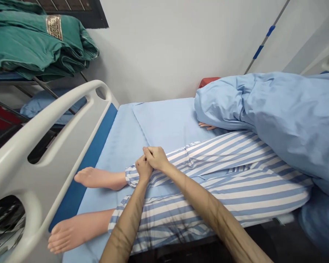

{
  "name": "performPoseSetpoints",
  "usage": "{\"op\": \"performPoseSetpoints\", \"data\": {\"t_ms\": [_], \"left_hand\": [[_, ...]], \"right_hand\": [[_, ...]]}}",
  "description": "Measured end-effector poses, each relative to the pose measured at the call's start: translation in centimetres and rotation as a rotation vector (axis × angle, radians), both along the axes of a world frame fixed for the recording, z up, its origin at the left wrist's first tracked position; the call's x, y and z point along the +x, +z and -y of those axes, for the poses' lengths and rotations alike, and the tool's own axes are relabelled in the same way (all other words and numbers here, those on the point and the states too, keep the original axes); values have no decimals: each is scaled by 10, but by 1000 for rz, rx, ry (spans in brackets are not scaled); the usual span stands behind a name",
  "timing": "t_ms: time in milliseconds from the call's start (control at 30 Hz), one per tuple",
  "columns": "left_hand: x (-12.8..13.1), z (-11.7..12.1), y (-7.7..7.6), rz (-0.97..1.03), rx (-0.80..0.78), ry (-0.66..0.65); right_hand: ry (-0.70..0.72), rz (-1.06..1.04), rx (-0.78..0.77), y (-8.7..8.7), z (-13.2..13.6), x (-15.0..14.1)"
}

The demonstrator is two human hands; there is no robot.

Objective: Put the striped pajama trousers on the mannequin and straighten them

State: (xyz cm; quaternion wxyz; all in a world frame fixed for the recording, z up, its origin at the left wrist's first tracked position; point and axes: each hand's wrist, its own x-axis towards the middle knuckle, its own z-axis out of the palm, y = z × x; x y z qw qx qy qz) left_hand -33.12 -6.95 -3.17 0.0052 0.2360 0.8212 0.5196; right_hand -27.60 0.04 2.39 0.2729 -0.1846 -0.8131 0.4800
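now, left hand [144, 168] and right hand [157, 158] clasp a striped trouser leg [208, 157].

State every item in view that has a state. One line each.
left hand, closed, against right hand
right hand, closed, over left hand
striped trousers, worn, both legs straight
bare feet, uncovered
bed side rail, raised
blue blanket, bunched
green linen, folded, piled

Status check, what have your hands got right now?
Left hand, right hand closed together on striped trouser leg, near cuff. Blue duvet over upper body. White bed rail beside bare feet.
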Motion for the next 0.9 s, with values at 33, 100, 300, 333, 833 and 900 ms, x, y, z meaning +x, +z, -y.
{"op": "performPoseSetpoints", "data": {"t_ms": [33, 100, 300, 333, 833, 900], "left_hand": [[0, 0, 0, -2, -3, -4], [2, -1, -2, -10, -3, 13], [7, -3, 8, 63, 47, 13], [7, -5, 14, 103, 79, 11], [11, -40, 7, 159, 226, -13], [11, -39, 7, 170, 221, -25]], "right_hand": [[26, 4, 39, 4, -4, 2], [32, 27, 56, 1, -12, 6], [-59, 107, 26, -36, -20, 6], [-66, 93, 17, -38, -20, 5], [-84, -17, -193, -29, -34, 3], [-92, 0, -139, -20, -35, 5]]}}
